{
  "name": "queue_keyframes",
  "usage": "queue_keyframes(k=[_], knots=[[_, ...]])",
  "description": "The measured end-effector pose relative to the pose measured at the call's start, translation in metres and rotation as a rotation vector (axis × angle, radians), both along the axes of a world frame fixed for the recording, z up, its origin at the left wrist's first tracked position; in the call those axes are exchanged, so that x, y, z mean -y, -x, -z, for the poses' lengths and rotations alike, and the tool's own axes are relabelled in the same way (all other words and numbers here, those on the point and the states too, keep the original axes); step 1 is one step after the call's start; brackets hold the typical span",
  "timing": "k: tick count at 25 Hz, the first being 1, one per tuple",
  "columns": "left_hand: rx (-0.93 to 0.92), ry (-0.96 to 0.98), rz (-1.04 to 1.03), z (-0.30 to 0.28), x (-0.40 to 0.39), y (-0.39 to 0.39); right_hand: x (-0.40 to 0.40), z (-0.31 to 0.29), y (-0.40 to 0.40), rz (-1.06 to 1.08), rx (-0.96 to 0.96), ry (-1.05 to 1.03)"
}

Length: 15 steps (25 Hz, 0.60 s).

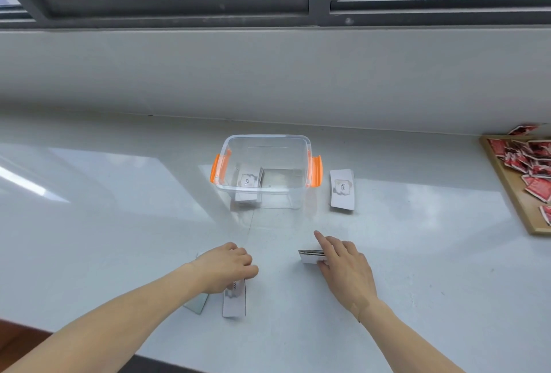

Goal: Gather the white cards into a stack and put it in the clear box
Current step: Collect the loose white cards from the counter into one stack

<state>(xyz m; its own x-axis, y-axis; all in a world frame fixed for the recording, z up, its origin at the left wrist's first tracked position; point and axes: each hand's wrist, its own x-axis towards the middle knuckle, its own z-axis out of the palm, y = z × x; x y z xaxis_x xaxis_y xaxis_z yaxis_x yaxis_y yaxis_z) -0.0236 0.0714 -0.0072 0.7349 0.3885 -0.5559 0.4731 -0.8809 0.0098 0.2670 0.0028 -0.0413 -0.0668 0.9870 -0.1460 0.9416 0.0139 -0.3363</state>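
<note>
A clear box (265,139) with orange side latches stands open in the middle of the white counter. A small stack of white cards (249,179) printed "love" lies inside it at the left. Another white card (342,190) lies flat just right of the box. My right hand (346,265) grips a thin stack of cards (310,255) on edge, index finger pointing forward. My left hand (226,265) presses down on white cards (234,301) near the front edge, fingers curled over their far ends.
A wooden tray (507,181) with several red packets sits at the far right. A grey wall and a window run along the back. The counter's front edge is close under my forearms.
</note>
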Motion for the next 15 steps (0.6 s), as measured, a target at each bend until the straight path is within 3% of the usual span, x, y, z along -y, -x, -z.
queue_keyframes(k=[3,6,11,15], knots=[[0.072,0.025,-0.066,-0.003,-0.004,-0.005,0.001,0.0,0.001,0.009,-0.009,-0.028],[0.244,0.07,-0.339,-0.009,-0.011,-0.012,0.003,0.0,0.001,0.03,-0.027,-0.04],[0.484,-0.038,-0.76,-0.003,-0.01,-0.044,0.004,0.001,0.001,0.018,-0.038,-0.046],[0.598,0.04,-0.824,0.005,-0.001,-0.083,0.004,-0.001,0.001,0.02,-0.036,-0.051]])
